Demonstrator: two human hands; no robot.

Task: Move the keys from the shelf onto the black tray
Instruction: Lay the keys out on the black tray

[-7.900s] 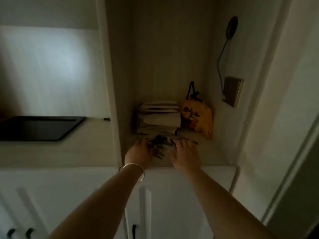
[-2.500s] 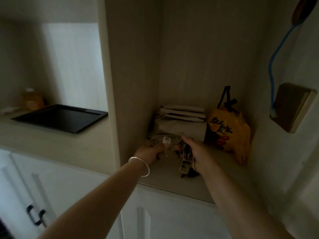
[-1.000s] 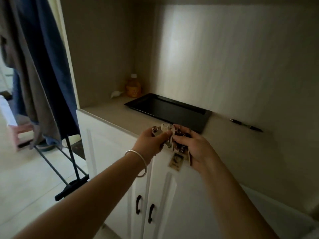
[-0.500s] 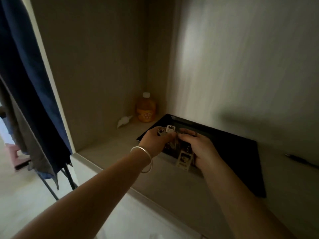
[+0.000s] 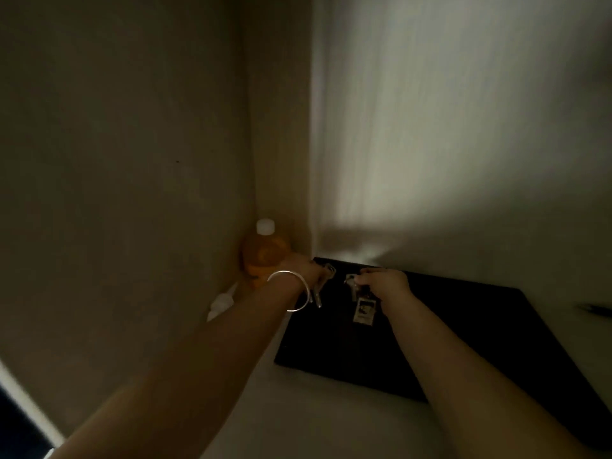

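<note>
The black tray (image 5: pixel 480 339) lies on the pale counter against the back wall. Both my hands hang over its far left part. My left hand (image 5: pixel 306 268), with a silver bangle on the wrist, is closed on a silver key (image 5: pixel 326 279) that dangles down. My right hand (image 5: pixel 384 283) pinches a second bunch of keys (image 5: pixel 352 284) with a small photo tag (image 5: pixel 364 311) hanging below it, just above the tray. Whether the tag touches the tray is unclear in the dim light.
An orange drink bottle (image 5: pixel 263 253) with a white cap stands in the corner left of the tray. A small white object (image 5: pixel 222 303) lies beside it. A dark pen (image 5: pixel 596 308) rests on the counter at the far right. Walls close the nook at the left and back.
My hands have moved further over the tray and apart from each other, splitting the keys between them. The view has closed in on the corner.
</note>
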